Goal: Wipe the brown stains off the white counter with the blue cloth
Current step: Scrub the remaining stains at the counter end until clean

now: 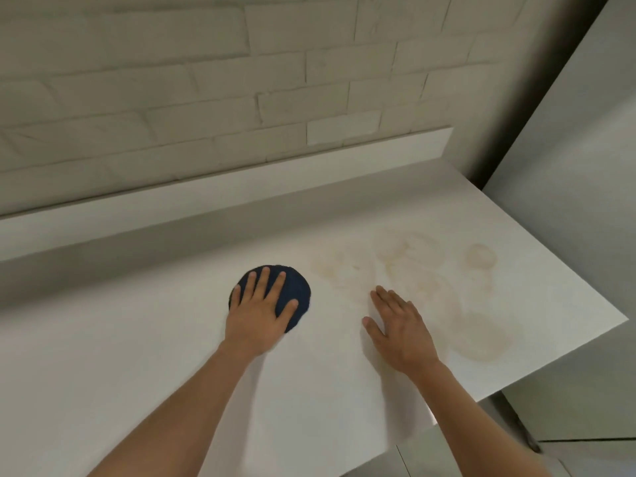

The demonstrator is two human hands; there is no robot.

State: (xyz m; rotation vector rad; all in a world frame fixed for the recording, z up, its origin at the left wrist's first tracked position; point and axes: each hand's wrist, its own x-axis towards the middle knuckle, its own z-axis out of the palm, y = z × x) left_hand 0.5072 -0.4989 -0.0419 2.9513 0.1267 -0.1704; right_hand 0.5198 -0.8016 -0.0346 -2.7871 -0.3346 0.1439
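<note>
A round dark blue cloth [296, 287] lies flat on the white counter [137, 356]. My left hand [258, 309] rests on top of it with fingers spread and straight. To the right, my right hand [401, 327] lies flat on the bare counter, fingers straight and together, at the left edge of the stains. Pale brown stains [406, 266] spread over the right part of the counter as smears and rings, including a small ring [480, 257] near the back and a larger blotch [485, 339] by the front right corner.
A white brick wall [206, 80] and a low white upstand [223, 201] run along the back. A tall grey panel [578, 166] stands at the counter's right end. The counter's front edge and right corner [623, 318] drop to a tiled floor.
</note>
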